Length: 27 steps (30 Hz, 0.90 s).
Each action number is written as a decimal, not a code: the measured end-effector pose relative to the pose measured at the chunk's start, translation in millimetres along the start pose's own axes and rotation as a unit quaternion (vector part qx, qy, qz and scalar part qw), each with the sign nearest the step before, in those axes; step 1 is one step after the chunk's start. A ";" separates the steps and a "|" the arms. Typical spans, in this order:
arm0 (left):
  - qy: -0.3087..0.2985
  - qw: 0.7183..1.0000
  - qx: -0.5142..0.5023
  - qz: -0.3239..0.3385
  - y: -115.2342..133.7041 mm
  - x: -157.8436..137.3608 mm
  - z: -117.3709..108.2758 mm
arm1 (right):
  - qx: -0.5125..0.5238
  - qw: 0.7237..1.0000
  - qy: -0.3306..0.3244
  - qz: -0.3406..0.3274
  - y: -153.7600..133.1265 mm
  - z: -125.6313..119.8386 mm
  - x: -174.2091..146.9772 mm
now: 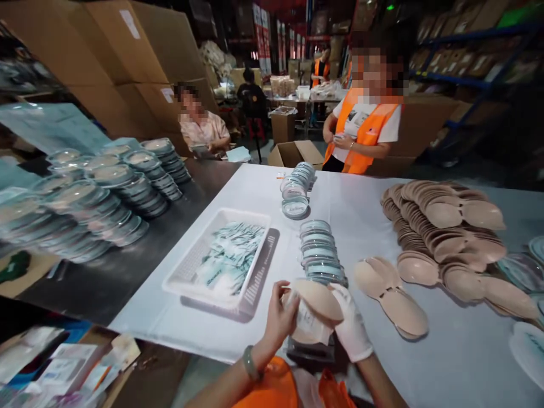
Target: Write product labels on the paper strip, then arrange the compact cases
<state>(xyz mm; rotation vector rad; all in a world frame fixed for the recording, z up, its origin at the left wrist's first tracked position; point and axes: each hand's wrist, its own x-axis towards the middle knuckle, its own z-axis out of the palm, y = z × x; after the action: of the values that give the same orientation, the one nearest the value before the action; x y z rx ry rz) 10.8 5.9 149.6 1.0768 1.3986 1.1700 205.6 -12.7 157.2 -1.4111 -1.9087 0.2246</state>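
Between my two hands is a beige stick-on bra (321,299), its cups folded toward each other near the table's front edge. My bare left hand (281,310) grips its left side, along with a white printed slip (306,320) that lies against the lower cup. A white glove covers my right hand (352,324), whose fingers close on the bra's right edge. Just beyond them stands a row of round clear-lidded packs (319,249). To the right, more beige bras (391,294) lie on the white tabletop. A dark object (310,350) below the bra is mostly hidden.
A white basket (174,280) of small printed packets stands left of my hands. Nested bras (442,221) fill the right side; stacked round packs (106,198) crowd the dark table at left. Across the table are a person in an orange vest (365,133) and a seated person (204,127).
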 end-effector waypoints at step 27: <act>-0.182 0.944 -0.232 -0.146 -23.8 12.3 21.0 | 0.064 0.977 0.047 0.197 70.7 45.0 -26.3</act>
<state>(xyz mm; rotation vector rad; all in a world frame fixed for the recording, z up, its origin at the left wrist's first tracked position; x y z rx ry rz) 29.1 17.1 123.3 0.6755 0.8944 0.9567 233.0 3.4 75.3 -1.6684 -1.4975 0.4532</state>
